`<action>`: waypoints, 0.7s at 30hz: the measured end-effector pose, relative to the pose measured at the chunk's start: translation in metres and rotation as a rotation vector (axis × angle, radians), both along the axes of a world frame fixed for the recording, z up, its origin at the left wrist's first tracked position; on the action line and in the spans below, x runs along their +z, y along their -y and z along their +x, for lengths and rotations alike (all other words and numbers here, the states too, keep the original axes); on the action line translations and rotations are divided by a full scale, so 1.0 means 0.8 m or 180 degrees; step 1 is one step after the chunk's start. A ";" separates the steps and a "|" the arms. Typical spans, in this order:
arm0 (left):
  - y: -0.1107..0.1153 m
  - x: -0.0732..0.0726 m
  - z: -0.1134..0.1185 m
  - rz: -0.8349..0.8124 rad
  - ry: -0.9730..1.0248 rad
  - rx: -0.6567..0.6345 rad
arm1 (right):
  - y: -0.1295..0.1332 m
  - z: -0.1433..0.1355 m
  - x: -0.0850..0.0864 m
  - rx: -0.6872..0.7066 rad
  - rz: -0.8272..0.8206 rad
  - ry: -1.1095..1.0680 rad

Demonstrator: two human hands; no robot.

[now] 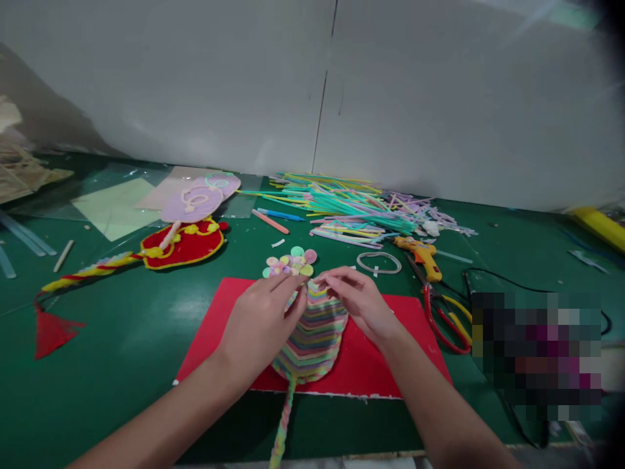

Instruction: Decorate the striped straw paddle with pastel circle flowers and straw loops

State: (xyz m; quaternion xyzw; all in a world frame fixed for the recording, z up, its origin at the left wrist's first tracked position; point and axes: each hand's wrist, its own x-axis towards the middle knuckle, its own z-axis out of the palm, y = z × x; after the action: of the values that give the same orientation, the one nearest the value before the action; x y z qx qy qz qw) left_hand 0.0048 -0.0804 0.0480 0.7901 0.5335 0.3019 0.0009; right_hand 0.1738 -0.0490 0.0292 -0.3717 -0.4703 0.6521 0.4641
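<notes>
A fan (319, 339) made of pastel striped pipe cleaners lies over a red board (375, 365), its twisted pipe-cleaner handle (283, 426) pointing toward me. My left hand (258, 319) covers the fan's upper left edge, thumb and fingers pinched together there. On the upper right edge, my right hand (364, 303) is closed in a pinch as well. The fingertips almost meet at the top of the fan, and the small part between them is mostly hidden. Just beyond my left fingers sits a cluster of pastel discs and balls (293, 260).
Behind are a pile of pipe cleaners (342, 202) and a pale coil (379, 262). To the right lie a yellow glue gun (422, 254), red-handled scissors (439, 319) and a black cable (512, 279). A red fan (195, 247) and a lilac fan (200, 195) rest at left.
</notes>
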 end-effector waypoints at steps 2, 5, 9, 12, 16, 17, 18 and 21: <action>0.000 0.004 -0.001 -0.0376 0.0404 0.0028 | 0.000 0.000 0.002 0.0061 -0.0032 -0.0181; -0.002 0.009 -0.002 -0.1023 0.1124 -0.0107 | 0.000 0.002 0.004 0.0145 -0.0035 -0.0386; -0.002 0.015 0.002 -0.1969 0.2083 -0.0294 | -0.001 0.004 0.005 0.0274 0.0044 -0.0426; -0.001 0.021 0.005 -0.2629 0.2738 -0.0441 | -0.001 0.007 0.004 0.0369 0.0164 -0.0379; 0.000 0.025 0.006 -0.3143 0.3247 -0.0545 | -0.002 0.009 0.002 0.0503 0.0296 -0.0248; 0.000 0.025 0.006 -0.3214 0.3299 -0.0556 | -0.002 0.010 0.001 0.0524 0.0315 -0.0221; 0.000 0.025 0.006 -0.3263 0.3328 -0.0564 | -0.002 0.010 0.001 0.0540 0.0328 -0.0197; -0.001 0.025 0.007 -0.3191 0.3229 -0.0513 | -0.002 0.010 0.001 0.0534 0.0352 -0.0163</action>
State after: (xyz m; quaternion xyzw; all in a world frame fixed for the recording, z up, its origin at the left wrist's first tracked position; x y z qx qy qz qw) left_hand 0.0101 -0.0794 0.0680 0.4938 0.4819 0.3495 0.6338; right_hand 0.1819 -0.0473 0.0297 -0.2881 -0.5231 0.6709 0.4396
